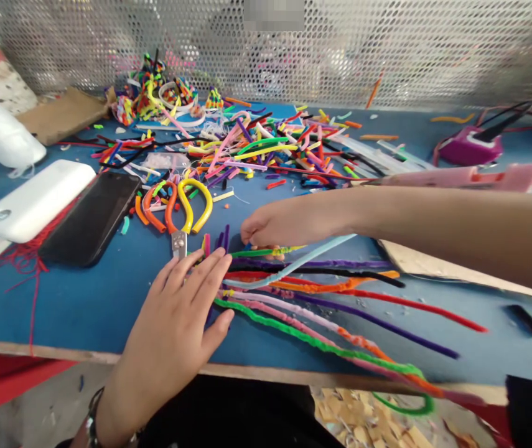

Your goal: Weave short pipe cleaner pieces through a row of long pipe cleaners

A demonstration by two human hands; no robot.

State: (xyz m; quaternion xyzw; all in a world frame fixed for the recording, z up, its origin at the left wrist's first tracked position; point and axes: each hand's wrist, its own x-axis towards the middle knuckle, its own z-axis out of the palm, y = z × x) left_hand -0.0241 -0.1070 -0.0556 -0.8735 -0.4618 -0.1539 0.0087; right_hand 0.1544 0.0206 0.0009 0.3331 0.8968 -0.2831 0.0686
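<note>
Long fuzzy pipe cleaners fan out to the right across the blue tabletop, among them a green pipe cleaner (303,337), a red pipe cleaner (427,307), a light blue pipe cleaner (300,266) and purple ones. My left hand (184,305) lies flat with fingers apart over their bunched left ends. Just beyond it, my right hand (289,223) is closed, fingers curled down beside a green-and-yellow pipe cleaner (266,252). A bit of blue shows at its fingertips; what they pinch is hidden. Scissors (179,239) with orange and yellow handles lie above my left fingers.
Cut pipe cleaner pieces (266,146) lie heaped at the back before a perforated metal screen (340,56). A black phone (91,218) and white power bank (35,199) sit left. A purple tool (470,146) stands back right. Some strands overhang the table's front edge (289,374).
</note>
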